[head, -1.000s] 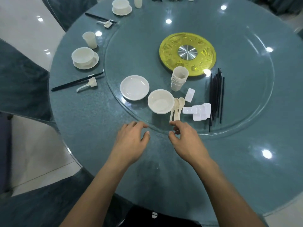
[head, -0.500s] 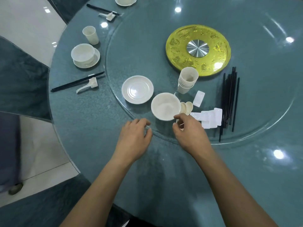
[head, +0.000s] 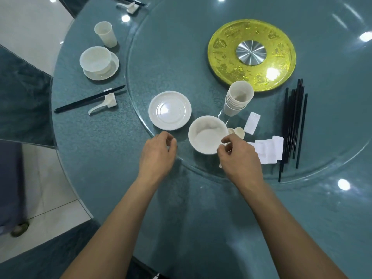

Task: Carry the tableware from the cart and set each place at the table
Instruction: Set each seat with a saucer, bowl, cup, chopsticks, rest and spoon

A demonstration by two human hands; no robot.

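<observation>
- At the near rim of the glass turntable (head: 181,57), both hands sit lower-centre in the head view.
- Change: the right hand (head: 239,158) has moved forward from the tips of the spoon handles and now covers them. Only the bowl ends of the spoons (head: 238,132) show, just beside the bowl (head: 205,135).
- Right grip: thumb and forefinger are drawn narrow over the handles. The contact is hidden, so I can't tell if a spoon is actually pinched.
- Left hand (head: 156,156): barely shifted, fingers loosely curled on the turntable edge, grip holding nothing.
- Stock is all on the turntable: plate (head: 169,110) left of the bowl, cup stack (head: 238,100) behind it, white rests (head: 269,149) and chopsticks (head: 291,125) to the right.
- One place is already laid on the worktop (head: 100,148) at left.
- My read: a spoon pick is starting for the next place. The risk is dragging both spoons or nudging the bowl.
</observation>
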